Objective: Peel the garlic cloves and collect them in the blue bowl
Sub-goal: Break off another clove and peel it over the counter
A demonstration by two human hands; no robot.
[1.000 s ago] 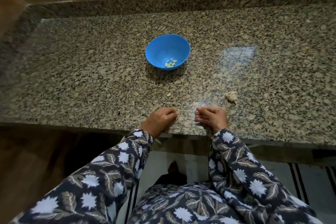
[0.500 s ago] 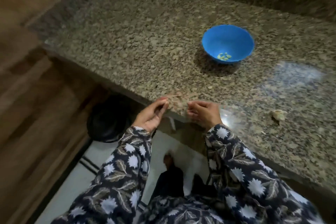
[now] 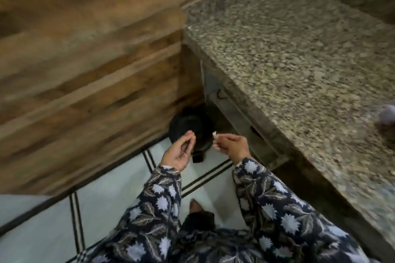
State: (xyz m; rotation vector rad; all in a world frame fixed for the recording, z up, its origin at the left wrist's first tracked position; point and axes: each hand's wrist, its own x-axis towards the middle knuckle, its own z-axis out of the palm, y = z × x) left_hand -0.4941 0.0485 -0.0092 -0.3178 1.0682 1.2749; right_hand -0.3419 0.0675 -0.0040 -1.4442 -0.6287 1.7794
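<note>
Pale scraps (image 3: 214,134), seemingly garlic skin, are pinched at the fingertips of the right hand (image 3: 232,145), which is held above a black bin (image 3: 188,121) on the floor beside the granite counter (image 3: 299,49). The fingers of the left hand (image 3: 179,151) are bunched against the thumb; whether anything is held there cannot be told. A blurred pale lump (image 3: 387,112), possibly garlic, is seen on the counter at the right edge.

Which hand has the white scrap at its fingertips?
The right hand, nearer the granite counter: a white scrap pokes from its pinched fingertips. The left hand has its fingertips bunched, with no white scrap showing.
</note>
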